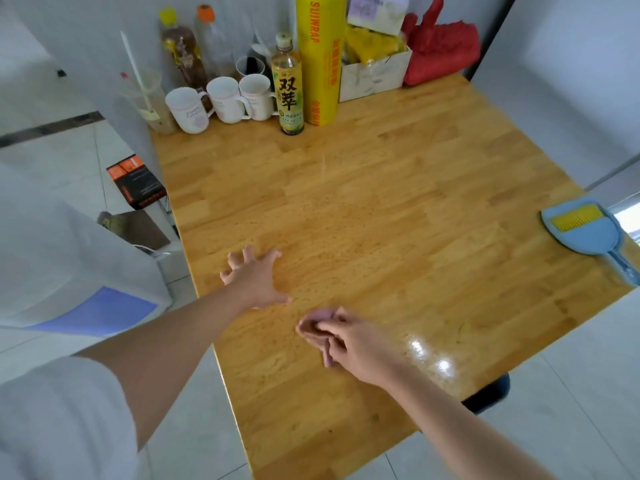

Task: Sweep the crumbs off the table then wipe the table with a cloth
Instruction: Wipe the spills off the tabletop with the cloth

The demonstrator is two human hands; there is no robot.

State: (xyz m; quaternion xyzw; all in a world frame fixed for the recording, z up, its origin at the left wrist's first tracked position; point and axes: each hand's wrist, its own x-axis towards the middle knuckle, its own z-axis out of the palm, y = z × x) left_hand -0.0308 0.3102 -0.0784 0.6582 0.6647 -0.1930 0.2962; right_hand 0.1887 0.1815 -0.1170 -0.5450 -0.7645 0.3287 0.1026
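Cloth (313, 332) bunched under right hand (360, 344), pinched flat onto table (415, 174) near its front edge; left hand (254, 277) spread just beyond-left; crumbs (322, 216) farther toward bottle (289, 95).

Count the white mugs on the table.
3, in a row at the back left: left mug, middle mug, right mug. More may hide behind the bottles.

One head-worn wide-angle view looks steeply down and forward, close over the wooden table (398, 188).
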